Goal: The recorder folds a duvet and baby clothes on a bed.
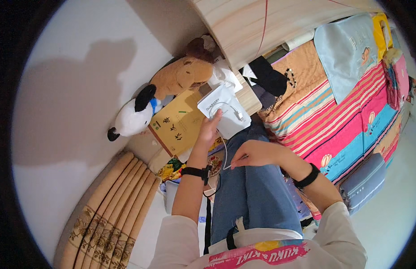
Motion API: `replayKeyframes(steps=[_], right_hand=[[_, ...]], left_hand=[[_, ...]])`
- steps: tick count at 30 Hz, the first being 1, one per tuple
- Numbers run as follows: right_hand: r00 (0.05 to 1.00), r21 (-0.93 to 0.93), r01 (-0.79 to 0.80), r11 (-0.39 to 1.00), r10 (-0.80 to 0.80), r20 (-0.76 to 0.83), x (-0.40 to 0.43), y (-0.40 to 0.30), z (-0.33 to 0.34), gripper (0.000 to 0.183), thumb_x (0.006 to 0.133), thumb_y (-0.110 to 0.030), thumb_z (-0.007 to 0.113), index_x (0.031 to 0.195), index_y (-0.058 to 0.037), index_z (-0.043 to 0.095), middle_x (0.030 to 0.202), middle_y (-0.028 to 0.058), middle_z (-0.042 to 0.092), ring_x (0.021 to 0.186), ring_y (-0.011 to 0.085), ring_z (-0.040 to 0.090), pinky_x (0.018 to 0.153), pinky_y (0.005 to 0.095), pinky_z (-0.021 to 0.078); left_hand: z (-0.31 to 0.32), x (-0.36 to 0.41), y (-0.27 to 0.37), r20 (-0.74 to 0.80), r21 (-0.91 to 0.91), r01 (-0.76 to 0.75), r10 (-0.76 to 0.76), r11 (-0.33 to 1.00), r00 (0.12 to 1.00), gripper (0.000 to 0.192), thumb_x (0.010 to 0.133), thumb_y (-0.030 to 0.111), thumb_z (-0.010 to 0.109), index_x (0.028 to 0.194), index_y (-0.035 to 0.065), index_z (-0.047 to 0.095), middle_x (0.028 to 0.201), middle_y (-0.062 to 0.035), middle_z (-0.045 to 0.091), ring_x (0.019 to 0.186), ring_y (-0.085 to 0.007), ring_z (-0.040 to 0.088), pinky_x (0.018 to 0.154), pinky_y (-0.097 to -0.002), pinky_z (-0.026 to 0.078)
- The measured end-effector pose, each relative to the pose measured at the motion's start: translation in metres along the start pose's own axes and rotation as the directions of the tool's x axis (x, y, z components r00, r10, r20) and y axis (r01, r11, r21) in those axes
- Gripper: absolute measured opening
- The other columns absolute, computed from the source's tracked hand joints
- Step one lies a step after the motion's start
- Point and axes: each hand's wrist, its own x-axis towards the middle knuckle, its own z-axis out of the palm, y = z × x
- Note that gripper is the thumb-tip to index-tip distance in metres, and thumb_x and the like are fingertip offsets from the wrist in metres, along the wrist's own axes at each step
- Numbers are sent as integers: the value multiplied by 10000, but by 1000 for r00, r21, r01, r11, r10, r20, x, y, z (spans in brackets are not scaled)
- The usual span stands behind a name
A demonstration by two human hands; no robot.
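My left hand holds a white flat packet that bears writing, with the thumb pressed on top. Under the thumb lies a loop of white cable, whose plug rests on the packet's face. From beside the left hand the cable hangs down and bends towards my right hand. The right hand pinches the cable between thumb and fingers, above my jeans and lower than the packet. A yellow-brown paper folder with handwriting lies beyond my left forearm.
A black-and-white plush dog and a brown plush toy lean by the wall. At the right is a bed with a striped blanket, a black cloth and a beaded bracelet. A wooden panel stands ahead; a tan curtain hangs at left.
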Motion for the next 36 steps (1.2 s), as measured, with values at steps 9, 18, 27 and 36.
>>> replayKeyframes(steps=[9,18,27,36], right_hand=[[961,191,-18,981,70,-269,-25,-21,-85,198,833,-174,557,941,-42,657,696,35,606,648,95,514,603,249,412],[876,-35,-6,999,-12,-483,19,29,-89,187,796,-152,596,898,-3,643,742,76,628,683,106,544,625,263,429],[836,-573,-16,819,-303,-457,58,41,-68,106,684,-165,620,752,-97,665,776,93,594,791,271,579,682,367,461],[821,-651,-71,756,-326,-468,52,29,-62,63,661,-166,628,672,-108,652,767,53,583,870,244,549,732,375,442]], left_hand=[[-34,2,-12,46,224,-22,13,974,999,424,835,253,596,1159,21,452,1071,-78,555,944,-186,551,798,-327,466],[-13,-25,10,334,193,-147,76,970,939,411,842,247,575,1161,7,478,1087,-49,540,948,-138,525,819,-274,418],[-5,-29,10,263,174,-4,-43,985,964,367,811,266,577,1093,36,528,970,-47,580,868,-151,559,754,-284,450],[-1,-26,1,204,-73,221,-202,973,958,343,828,264,530,1087,39,510,984,-78,589,888,-188,576,769,-324,473]])
